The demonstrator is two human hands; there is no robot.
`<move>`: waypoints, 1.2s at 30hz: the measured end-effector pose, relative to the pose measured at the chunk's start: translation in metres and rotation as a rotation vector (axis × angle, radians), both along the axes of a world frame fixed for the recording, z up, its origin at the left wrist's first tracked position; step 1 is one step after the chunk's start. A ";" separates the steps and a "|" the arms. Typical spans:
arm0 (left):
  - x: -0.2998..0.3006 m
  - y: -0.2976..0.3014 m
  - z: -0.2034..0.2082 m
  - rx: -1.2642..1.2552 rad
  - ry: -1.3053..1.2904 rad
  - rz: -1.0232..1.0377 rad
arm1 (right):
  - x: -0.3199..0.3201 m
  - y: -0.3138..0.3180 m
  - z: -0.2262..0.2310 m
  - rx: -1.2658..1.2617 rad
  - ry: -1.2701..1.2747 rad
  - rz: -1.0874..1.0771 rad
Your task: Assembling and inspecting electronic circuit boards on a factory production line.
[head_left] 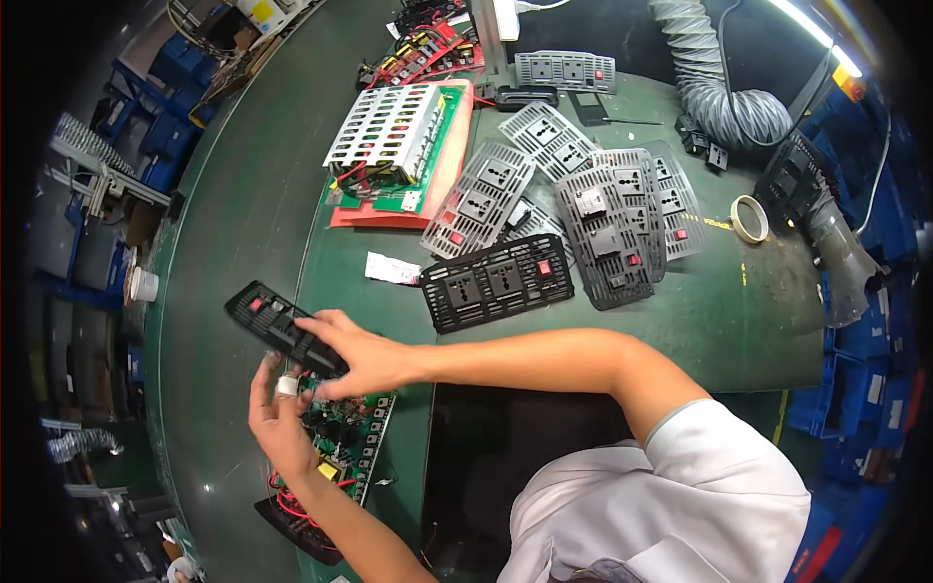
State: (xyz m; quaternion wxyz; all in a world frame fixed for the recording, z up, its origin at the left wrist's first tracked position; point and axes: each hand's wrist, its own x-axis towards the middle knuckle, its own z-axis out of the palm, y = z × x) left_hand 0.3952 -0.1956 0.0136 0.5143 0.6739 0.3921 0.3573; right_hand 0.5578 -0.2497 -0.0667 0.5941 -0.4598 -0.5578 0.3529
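My right hand (362,358) reaches across to the left and grips a black slotted socket panel (277,321) with a red switch. The panel is tilted and slightly blurred. Just below it is my left hand (280,423), fingers raised and apart, with something white (288,385) around one finger. I cannot tell whether its fingertips touch the panel. Under both hands lies a green circuit board (352,437) with several components and red wires, partly covered by my hands and left forearm. A black end piece (301,532) sits at its near end.
Several grey socket panels (481,199) overlap on the green bench, with a black one (501,282) nearest. A white slotted metal cover (389,126) over a green board rests on pink sheeting (457,146). A tape roll (748,220) and a flexible duct (719,87) are at right.
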 end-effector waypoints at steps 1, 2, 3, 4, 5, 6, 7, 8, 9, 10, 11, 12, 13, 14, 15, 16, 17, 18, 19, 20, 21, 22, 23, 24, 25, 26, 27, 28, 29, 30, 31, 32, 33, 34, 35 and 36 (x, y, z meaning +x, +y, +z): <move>-0.010 0.006 0.003 0.034 0.003 -0.027 | 0.005 0.004 -0.003 -0.034 0.038 0.005; -0.015 0.013 0.005 0.038 0.004 -0.020 | 0.012 0.008 -0.007 -0.067 0.076 0.011; -0.023 0.021 0.005 0.060 0.038 -0.012 | 0.016 0.014 -0.014 -0.066 0.169 0.029; -0.028 0.026 0.003 0.080 0.072 -0.008 | 0.020 0.017 -0.018 -0.068 0.261 0.044; -0.030 0.030 0.002 0.087 0.123 0.013 | 0.026 0.015 -0.024 -0.127 0.373 0.082; -0.036 0.036 0.002 0.098 0.125 0.033 | 0.023 0.018 -0.028 -0.135 0.453 0.083; -0.047 0.043 -0.001 0.108 0.139 0.002 | 0.020 0.019 -0.024 -0.179 0.455 0.098; -0.058 0.049 -0.001 0.118 0.154 -0.027 | 0.019 0.018 -0.021 -0.222 0.456 0.116; -0.053 0.049 0.001 0.119 0.126 -0.041 | 0.021 0.018 -0.023 -0.239 0.449 0.100; -0.049 0.051 0.006 0.138 0.177 -0.048 | 0.023 0.021 -0.026 -0.252 0.441 0.094; -0.047 0.051 0.009 0.184 0.169 -0.065 | 0.024 0.022 -0.031 -0.277 0.582 0.106; -0.048 0.056 0.004 0.196 0.156 -0.060 | 0.024 0.023 -0.037 -0.308 0.720 0.119; -0.044 0.060 0.001 0.238 0.227 -0.057 | 0.028 0.022 -0.043 -0.313 0.787 0.144; -0.044 0.060 -0.001 0.214 0.213 -0.046 | 0.028 0.023 -0.047 -0.322 0.858 0.170; -0.044 0.059 -0.005 0.221 0.220 -0.054 | 0.027 0.023 -0.050 -0.331 0.897 0.192; -0.046 0.060 -0.010 0.222 0.251 -0.068 | 0.026 0.023 -0.050 -0.338 0.934 0.211; -0.050 0.059 -0.017 0.177 0.210 -0.100 | 0.025 0.022 -0.050 -0.339 0.955 0.222; -0.046 0.056 -0.019 0.127 0.167 -0.142 | 0.026 0.020 -0.047 -0.338 0.975 0.254; -0.042 0.053 -0.020 0.106 0.225 -0.176 | 0.026 0.018 -0.046 -0.330 0.995 0.255; -0.039 0.050 -0.019 0.083 0.282 -0.215 | 0.027 0.017 -0.044 -0.322 1.015 0.250; -0.028 0.048 -0.015 0.099 0.322 -0.286 | 0.033 0.017 -0.047 -0.321 1.004 0.231; -0.025 0.049 -0.017 0.096 0.306 -0.317 | 0.036 0.018 -0.050 -0.327 0.994 0.244; -0.029 0.050 -0.022 0.119 0.317 -0.325 | 0.039 0.019 -0.054 -0.331 0.985 0.251; -0.032 0.050 -0.029 0.136 0.325 -0.340 | 0.029 0.021 -0.049 -0.327 0.986 0.225; -0.031 0.047 -0.025 0.244 0.380 -0.344 | 0.027 0.022 -0.051 -0.353 0.983 0.230; -0.032 0.046 -0.025 0.152 0.305 -0.325 | 0.021 0.024 -0.048 -0.301 0.973 0.255; -0.031 0.045 -0.025 0.139 0.273 -0.320 | 0.020 0.025 -0.047 -0.310 0.936 0.269; -0.027 0.046 -0.026 0.172 0.275 -0.303 | 0.019 0.026 -0.045 -0.293 0.867 0.238; -0.024 0.046 -0.025 0.165 0.289 -0.310 | 0.020 0.022 -0.043 -0.323 0.784 0.195; -0.021 0.047 -0.025 0.155 0.304 -0.306 | 0.020 0.018 -0.034 -0.360 0.699 0.162; -0.017 0.045 -0.024 0.141 0.297 -0.286 | 0.020 0.015 -0.031 -0.339 0.624 0.150; -0.014 0.044 -0.024 0.127 0.293 -0.263 | 0.020 0.013 -0.028 -0.320 0.549 0.142; -0.014 0.046 -0.028 0.120 0.287 -0.246 | 0.019 0.011 -0.024 -0.317 0.547 0.134; -0.012 0.045 -0.030 0.115 0.291 -0.247 | 0.020 0.011 -0.028 -0.321 0.553 0.133; -0.009 0.045 -0.031 0.109 0.272 -0.218 | 0.022 0.012 -0.033 -0.305 0.532 0.144; -0.009 0.046 -0.031 0.105 0.256 -0.181 | 0.020 0.014 -0.033 -0.288 0.512 0.163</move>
